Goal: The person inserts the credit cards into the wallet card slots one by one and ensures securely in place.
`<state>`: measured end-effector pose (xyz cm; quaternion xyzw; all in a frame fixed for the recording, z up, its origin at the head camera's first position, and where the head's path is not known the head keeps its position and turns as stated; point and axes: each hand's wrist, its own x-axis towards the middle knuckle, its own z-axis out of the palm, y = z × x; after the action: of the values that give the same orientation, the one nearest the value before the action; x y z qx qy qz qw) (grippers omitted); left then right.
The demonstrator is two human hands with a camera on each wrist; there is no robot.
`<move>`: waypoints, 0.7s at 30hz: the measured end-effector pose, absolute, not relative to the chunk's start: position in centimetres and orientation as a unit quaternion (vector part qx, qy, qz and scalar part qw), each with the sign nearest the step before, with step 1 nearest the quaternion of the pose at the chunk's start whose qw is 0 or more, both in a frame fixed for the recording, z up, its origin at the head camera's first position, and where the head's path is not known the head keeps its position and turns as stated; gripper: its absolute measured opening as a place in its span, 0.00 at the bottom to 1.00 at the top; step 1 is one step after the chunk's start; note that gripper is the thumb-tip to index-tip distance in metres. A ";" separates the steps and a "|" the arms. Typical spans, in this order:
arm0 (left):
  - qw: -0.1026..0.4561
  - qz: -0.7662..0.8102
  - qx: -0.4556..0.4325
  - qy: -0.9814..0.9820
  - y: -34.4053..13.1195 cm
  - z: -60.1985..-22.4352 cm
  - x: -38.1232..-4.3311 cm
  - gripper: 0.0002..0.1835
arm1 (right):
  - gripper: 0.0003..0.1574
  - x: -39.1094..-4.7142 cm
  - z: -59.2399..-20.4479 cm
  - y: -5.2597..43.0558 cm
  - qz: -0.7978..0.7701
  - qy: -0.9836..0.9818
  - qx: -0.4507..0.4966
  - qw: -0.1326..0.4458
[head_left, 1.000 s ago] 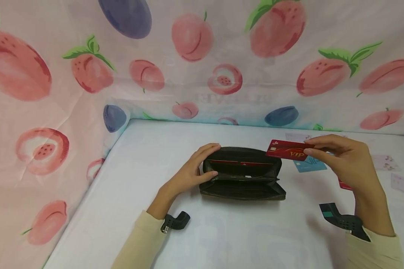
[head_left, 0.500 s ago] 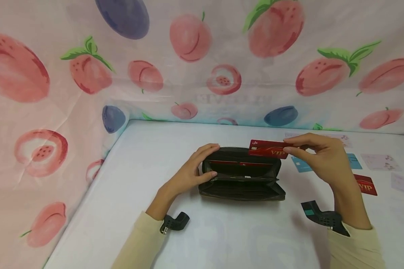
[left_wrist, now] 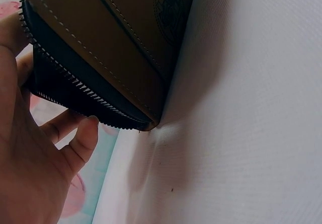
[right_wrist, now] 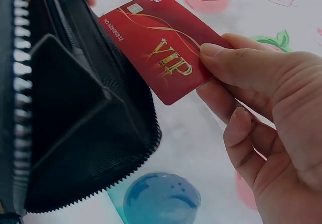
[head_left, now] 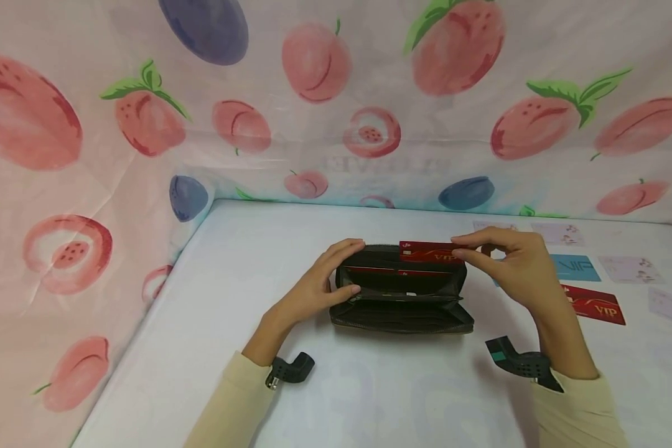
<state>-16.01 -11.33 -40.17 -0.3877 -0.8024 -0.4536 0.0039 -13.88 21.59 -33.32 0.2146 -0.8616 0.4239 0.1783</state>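
A dark zip-around wallet (head_left: pixel 401 323) stands unzipped on the table, its compartments spread upward; a brown stitched outer side (left_wrist: pixel 95 38) shows in the left wrist view. My left hand (head_left: pixel 319 283) grips the wallet's left end, fingers over the far edge and thumb at the inner divider. Between thumb and fingers my right hand (head_left: pixel 515 261) pinches a red VIP card (head_left: pixel 428 251) by its right end. That card overlaps the wallet's far panel in the head view; the right wrist view has it beside the toothed edge, mostly exposed. Red card edges (head_left: pixel 420 272) peek from slots inside.
Right of the wallet lie a second red VIP card (head_left: pixel 596 305), a blue VIP card (head_left: pixel 577 268) partly behind my right hand, and several pale pink cards (head_left: pixel 631 269). A fruit-printed cloth (head_left: pixel 313 124) rises behind the white table (head_left: pixel 201 311).
My right hand has carried the red card leftward and slightly down to the wallet's far panel. The blue and red cards behind it are more exposed. My left hand keeps its hold.
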 end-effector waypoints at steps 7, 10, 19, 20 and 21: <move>0.008 -0.457 -0.394 -0.798 -11.4 -40.2 -16.0 0.37 | 0.18 -14.0 -33.6 21.0 0.409 -0.864 0.230 0.181; 0.007 -0.457 -0.397 -0.796 -11.3 -40.2 -16.0 0.37 | 0.19 -14.0 -33.7 20.9 0.403 -0.865 0.235 0.187; 0.003 -0.455 -0.390 -0.800 -11.3 -40.2 -16.0 0.37 | 0.18 -14.1 -33.8 20.6 0.383 -0.867 0.249 0.198; 0.003 -0.456 -0.390 -0.800 -11.3 -40.2 -16.0 0.37 | 0.18 -14.1 -33.8 20.7 0.382 -0.867 0.250 0.200; 0.003 -0.456 -0.391 -0.800 -11.3 -40.2 -16.0 0.37 | 0.18 -14.1 -33.8 20.7 0.381 -0.867 0.250 0.202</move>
<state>-16.00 -11.32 -40.22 -0.3908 -0.7995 -0.4561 0.0028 -14.08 20.67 -33.79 0.2498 -0.8670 0.3812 0.2016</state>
